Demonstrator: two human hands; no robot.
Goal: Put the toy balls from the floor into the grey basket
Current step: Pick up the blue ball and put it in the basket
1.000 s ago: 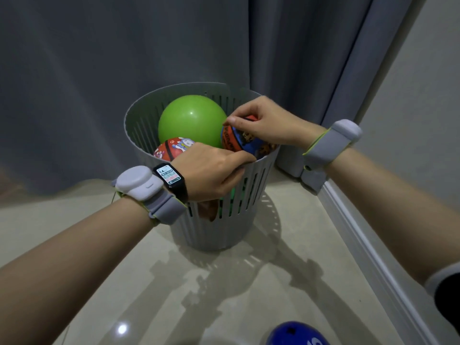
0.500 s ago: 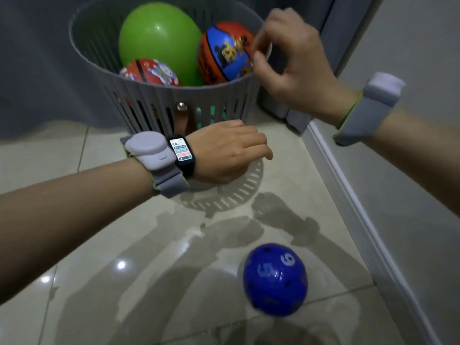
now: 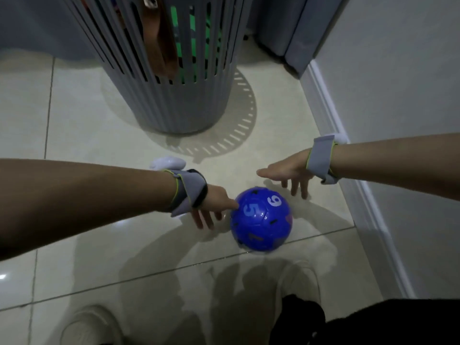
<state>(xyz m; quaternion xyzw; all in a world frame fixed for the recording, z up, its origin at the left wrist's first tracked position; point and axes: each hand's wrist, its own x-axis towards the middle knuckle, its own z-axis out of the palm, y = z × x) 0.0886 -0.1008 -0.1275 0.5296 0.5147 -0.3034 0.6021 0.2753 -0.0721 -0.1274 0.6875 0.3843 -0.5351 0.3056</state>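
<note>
Blue ball [image 3: 260,219] sits on the tile floor [image 3: 99,245], just in front of the grey basket [image 3: 174,105], near the wall. Left hand [image 3: 211,207] is at its left side, thumb tip touching or nearly so, fingers spread wide & empty. Right hand [image 3: 288,173] hovers just behind & right of it, fingers also splayed, holding nothing. Ball looks like glossy moulded plastic w/ numbers: prob. hollow, light, smooth, likely to roll or slip on shiny tile. Best hold: palms on opposite sides around the middle, scoop w/ both hands, not a fingertip pinch.
</note>
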